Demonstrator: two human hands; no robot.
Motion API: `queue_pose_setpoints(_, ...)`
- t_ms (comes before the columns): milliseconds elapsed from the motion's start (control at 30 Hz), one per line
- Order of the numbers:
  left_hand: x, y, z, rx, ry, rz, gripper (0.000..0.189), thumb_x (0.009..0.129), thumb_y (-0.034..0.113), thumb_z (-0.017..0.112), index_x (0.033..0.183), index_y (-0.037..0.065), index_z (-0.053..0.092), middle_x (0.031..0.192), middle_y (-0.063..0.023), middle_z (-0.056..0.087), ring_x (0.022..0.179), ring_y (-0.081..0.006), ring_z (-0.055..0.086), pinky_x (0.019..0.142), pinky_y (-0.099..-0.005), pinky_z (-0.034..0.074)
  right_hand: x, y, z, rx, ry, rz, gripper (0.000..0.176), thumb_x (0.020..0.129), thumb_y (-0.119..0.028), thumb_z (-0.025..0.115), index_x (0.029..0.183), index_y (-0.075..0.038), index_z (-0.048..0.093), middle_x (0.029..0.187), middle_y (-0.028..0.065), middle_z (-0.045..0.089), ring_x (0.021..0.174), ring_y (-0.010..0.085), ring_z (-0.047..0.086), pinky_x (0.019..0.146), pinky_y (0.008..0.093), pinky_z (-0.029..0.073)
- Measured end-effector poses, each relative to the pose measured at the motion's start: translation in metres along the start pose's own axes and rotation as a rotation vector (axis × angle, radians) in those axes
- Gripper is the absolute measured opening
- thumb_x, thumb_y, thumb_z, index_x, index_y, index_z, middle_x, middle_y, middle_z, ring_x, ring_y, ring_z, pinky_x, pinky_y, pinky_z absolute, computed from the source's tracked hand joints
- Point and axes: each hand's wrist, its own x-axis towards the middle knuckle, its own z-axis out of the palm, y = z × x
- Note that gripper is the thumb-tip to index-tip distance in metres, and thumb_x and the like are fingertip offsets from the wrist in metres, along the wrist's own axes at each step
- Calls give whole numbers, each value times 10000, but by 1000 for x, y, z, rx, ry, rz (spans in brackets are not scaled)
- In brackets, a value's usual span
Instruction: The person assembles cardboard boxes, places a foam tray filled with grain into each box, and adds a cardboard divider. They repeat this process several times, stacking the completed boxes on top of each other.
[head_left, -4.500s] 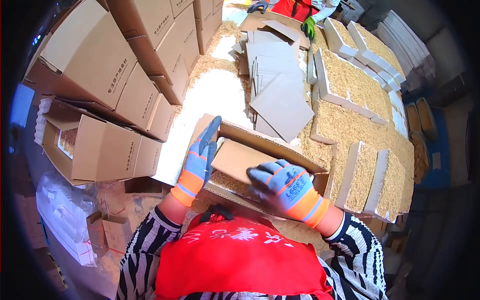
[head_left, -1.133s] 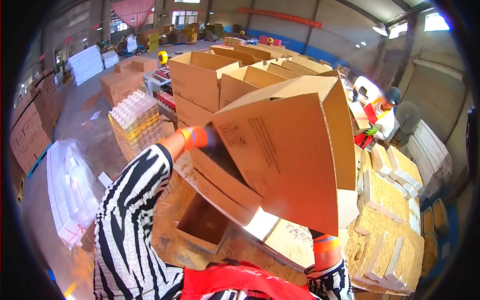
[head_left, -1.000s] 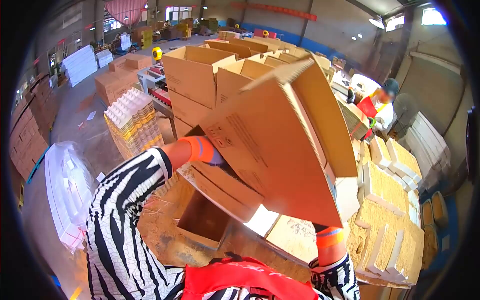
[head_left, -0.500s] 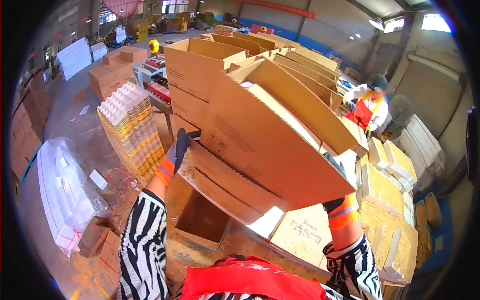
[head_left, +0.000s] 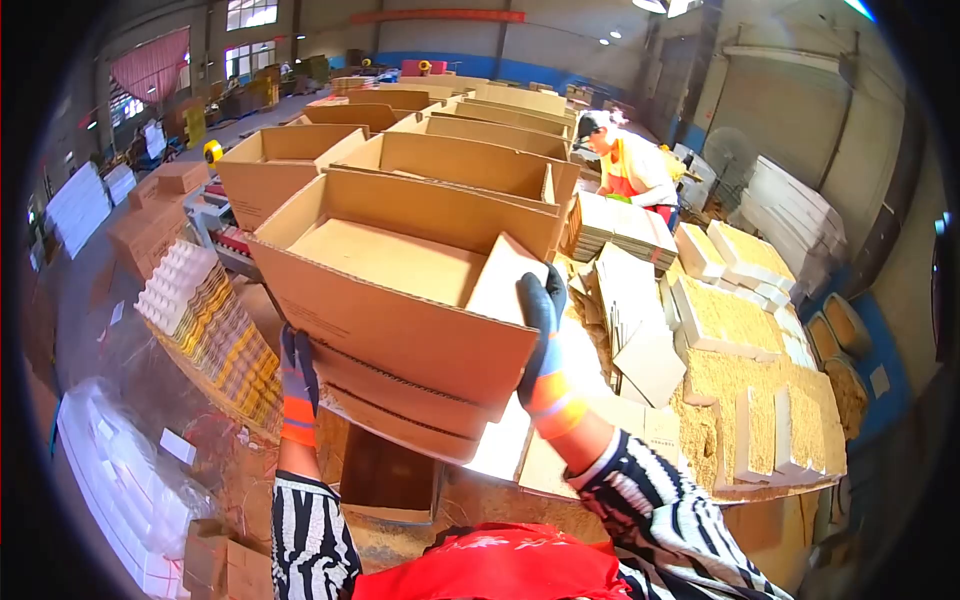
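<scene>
A large open cardboard box stands tilted toward me at the front of a row of boxes, its long front flap hanging down. My right hand, in a dark glove with an orange cuff, grips the box's right end, fingers over the short side flap. At the lower left corner of the same box, my left hand holds the edge with its fingers pointing up; its thumb side is partly hidden. The inside bottom of the box shows bare cardboard.
More open boxes line up behind. On the right are flat cardboard sheets and straw-coloured blocks. A co-worker bends beside the row. Stacked egg trays and plastic-wrapped white sheets stand left; an open box sits below.
The box has come down and levelled out against the row, its opening now facing up. My right hand has moved up and left onto its end; my left hand is lower. The view has turned right.
</scene>
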Motion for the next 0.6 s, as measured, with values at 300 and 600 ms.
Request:
queue_pose_setpoints(300, -1, 8, 9, -116, 130, -30, 463, 998, 271, 413, 1343, -36, 383, 1319, -93, 467, 1180, -185, 438, 1019, -291, 317, 6, 8, 2, 85, 45, -41, 548, 942, -210, 528, 1398, -30, 284, 1361, 139, 368, 1247, 206, 381, 1066, 328, 309)
queue_pose_setpoints(600, -189, -77, 33, -664, 220, -557, 366, 985, 216, 404, 1274, -1, 463, 1292, -123, 501, 1157, -209, 505, 978, -360, 410, -51, 20, -265, -493, -98, 155, 502, 855, -86, 621, 1321, -41, 441, 1260, 122, 527, 1149, 201, 510, 941, 325, 426)
